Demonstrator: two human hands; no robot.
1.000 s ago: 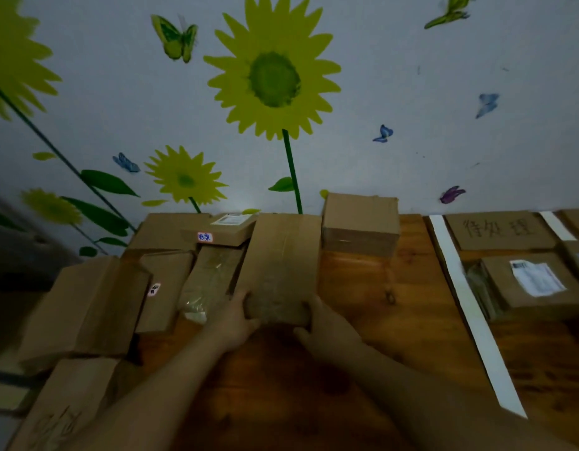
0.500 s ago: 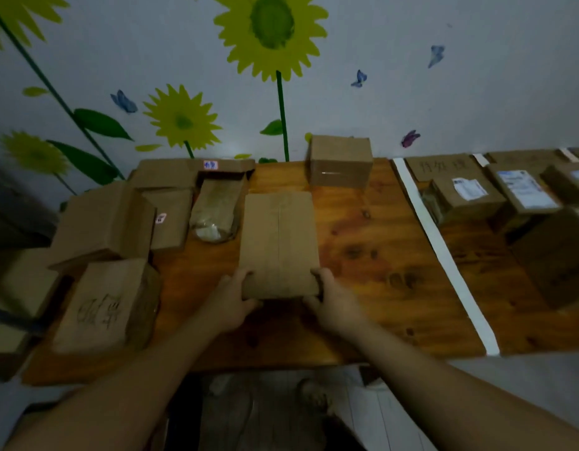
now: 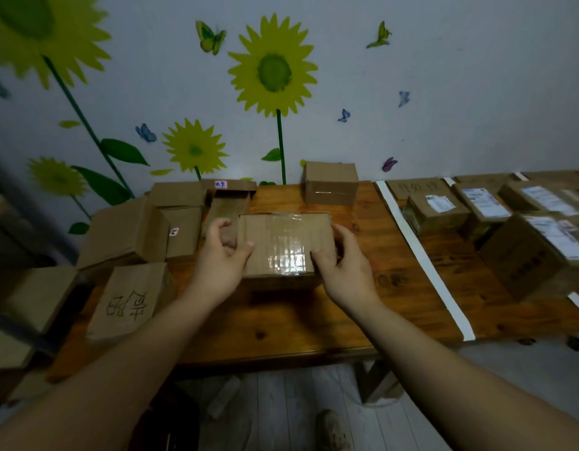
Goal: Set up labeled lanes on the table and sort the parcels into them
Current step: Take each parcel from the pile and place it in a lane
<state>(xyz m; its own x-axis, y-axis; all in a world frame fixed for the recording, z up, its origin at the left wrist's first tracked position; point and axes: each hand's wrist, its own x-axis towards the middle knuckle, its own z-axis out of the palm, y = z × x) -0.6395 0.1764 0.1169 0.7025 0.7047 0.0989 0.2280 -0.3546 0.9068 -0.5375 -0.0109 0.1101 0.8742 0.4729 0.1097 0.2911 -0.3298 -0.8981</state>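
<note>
Both hands grip one parcel [image 3: 284,245], a brown cardboard box with clear tape across its upper face. Left hand [image 3: 221,255] curls round the left edge with the thumb on the taped face. Right hand [image 3: 343,262] does the same on the right edge. The parcel sits over the middle of the wooden table [image 3: 281,323], with the taped face tipped toward the camera. Can't tell if its underside touches the wood.

A pile of plain boxes [image 3: 125,232] crowds the left end of the table. In front of it is a box with handwritten characters [image 3: 132,301]. A small box [image 3: 330,187] stands at the back edge, near the wall, just behind the held parcel.

A white tape strip [image 3: 421,255] runs front to back, right of the hands. Beyond it are a handwritten cardboard sign [image 3: 418,188] and several parcels with printed labels [image 3: 437,209], well apart from the held one. Sunflower decals [image 3: 271,70] are on the wall.
</note>
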